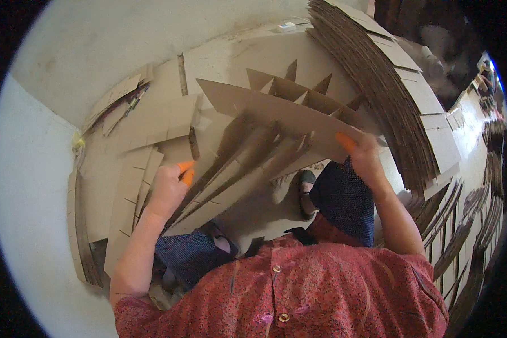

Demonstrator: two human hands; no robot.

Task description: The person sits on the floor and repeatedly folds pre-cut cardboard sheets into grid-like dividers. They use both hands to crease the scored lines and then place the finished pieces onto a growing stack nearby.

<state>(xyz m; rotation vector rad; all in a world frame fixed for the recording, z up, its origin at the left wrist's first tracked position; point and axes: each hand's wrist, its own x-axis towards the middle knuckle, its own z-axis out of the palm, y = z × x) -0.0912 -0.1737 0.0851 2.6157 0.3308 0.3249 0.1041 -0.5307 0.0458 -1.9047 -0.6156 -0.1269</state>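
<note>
The step in hand looks like slotting cardboard pieces together into a divider: a long strip (pixel 239 100) stands across a part-built grid (pixel 292 89), whose cells show on its far side. The grid is in front of the person, between the wall-side edge of the pale surface (pixel 231 48) and the knees. More panels (pixel 208 213) spread from below the strip toward the left knee (pixel 188 253).

The right hand (pixel 363 155) has its grip closed at the strip's right end, an orange-covered finger lying along the cardboard. The left hand (pixel 166 191) is lower, beside the near ends of the panels, its orange-tipped thumb and finger slightly parted; with the blur there, I can't be sure whether that grip has hold of a panel edge.

Slotted sheets (pixel 130 188) lie just left of the left hand, and a tall stack (pixel 377 79) leans along the right side. Pens (pixel 134 101) lie toward the far left corner, and a white socket (pixel 286 26) is at the wall-side edge.

The next move seems to call for lining up slots with the left hand while the right steadies the strip, then pressing evenly so nothing creases.
</note>
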